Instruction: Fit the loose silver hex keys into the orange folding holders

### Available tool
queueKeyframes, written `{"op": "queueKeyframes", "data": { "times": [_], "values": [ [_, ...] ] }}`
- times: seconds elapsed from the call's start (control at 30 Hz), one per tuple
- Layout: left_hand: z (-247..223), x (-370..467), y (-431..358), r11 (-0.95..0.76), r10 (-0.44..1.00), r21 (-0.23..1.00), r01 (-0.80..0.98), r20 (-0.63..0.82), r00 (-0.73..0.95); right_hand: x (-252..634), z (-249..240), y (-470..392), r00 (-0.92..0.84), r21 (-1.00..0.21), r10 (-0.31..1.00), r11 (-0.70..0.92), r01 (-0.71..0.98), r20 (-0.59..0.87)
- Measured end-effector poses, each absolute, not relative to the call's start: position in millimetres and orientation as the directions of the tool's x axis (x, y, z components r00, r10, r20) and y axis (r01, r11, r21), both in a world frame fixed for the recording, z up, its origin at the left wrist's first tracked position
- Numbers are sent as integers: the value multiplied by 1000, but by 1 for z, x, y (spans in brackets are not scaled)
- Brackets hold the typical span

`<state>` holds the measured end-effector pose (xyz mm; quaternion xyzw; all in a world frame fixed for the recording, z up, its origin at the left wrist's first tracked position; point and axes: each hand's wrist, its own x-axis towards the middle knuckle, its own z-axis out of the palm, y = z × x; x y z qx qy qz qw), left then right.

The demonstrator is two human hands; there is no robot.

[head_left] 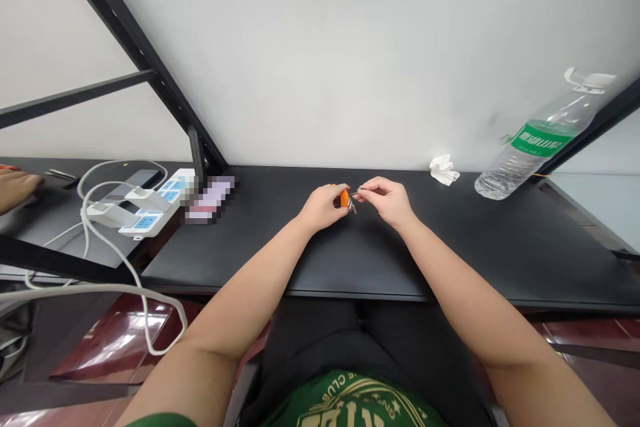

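Observation:
My left hand (325, 207) is closed around a small orange holder (345, 198), just above the black table. Short metal rods (353, 205) stick out from its right side, much like a hex key set. The fingertips of my right hand (387, 200) pinch a thin metal rod (356, 194) close to the holder. Whether this rod is still joined to the holder I cannot tell, as the fingers cover part of it.
On the black table (240, 253), a large water bottle (540, 140) and crumpled tissue (444, 169) stand right. A pixelated item (213, 200) lies left. Beyond the black frame are a power strip (160, 203), white cables, a phone (145, 179) and another person's hand (17, 187).

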<state>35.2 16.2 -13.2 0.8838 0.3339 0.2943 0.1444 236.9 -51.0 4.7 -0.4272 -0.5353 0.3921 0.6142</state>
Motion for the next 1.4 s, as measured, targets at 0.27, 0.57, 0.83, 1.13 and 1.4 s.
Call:
{"op": "queueKeyframes", "data": {
  "times": [0.27, 0.57, 0.83, 1.13, 1.4],
  "values": [
    [-10, 37, 13, -721, 692, 452, 526, 420, 587, 232, 1, -52, 93, -922, 929, 337, 193, 359],
    [-7, 43, 4, -808, 589, 318, 496, 481, 650, 223, 7, -62, -121, -497, 898, 341, 798, 422],
    [-8, 39, 7, -759, 648, 428, 491, 417, 638, 222, 11, -67, -259, -290, 908, 358, 887, 329],
    [-16, 33, 21, -726, 684, 386, 570, 319, 656, 305, 9, -43, -54, -421, 999, 51, 906, 5],
    [-21, 32, 21, -814, 572, 407, 415, 435, 696, 307, 11, -46, -58, -425, 990, -3, 905, -130]
  ]
}}
